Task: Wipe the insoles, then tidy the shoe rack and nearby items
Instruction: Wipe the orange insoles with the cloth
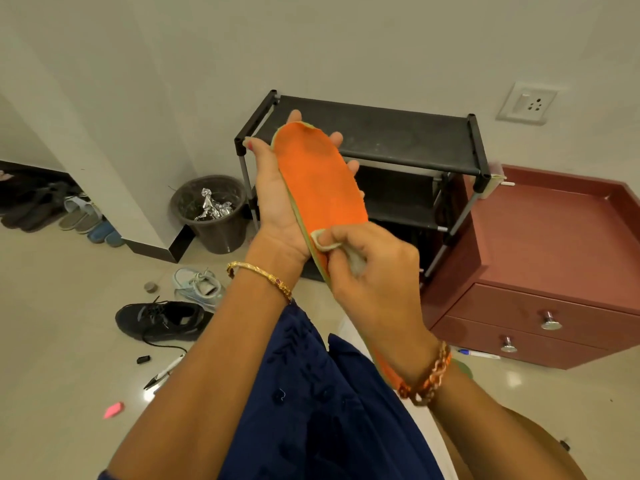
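An orange insole (322,178) with a green edge lies in my left hand (277,199), whose fingers curl round its far side and hold it up in front of the black shoe rack (398,133). My right hand (370,271) pinches a small whitish cloth (325,241) and presses it on the insole's near end. A second orange insole (386,370) shows partly below my right wrist. A black sneaker (162,320) and a pale sneaker (197,285) lie on the floor at the left.
A dark bin (214,233) with crumpled foil stands left of the rack. A maroon drawer unit (554,271) sits at the right. Pens (162,374), a pink eraser (113,409) and a small cap (143,359) litter the floor. More shoes (83,220) line the far left.
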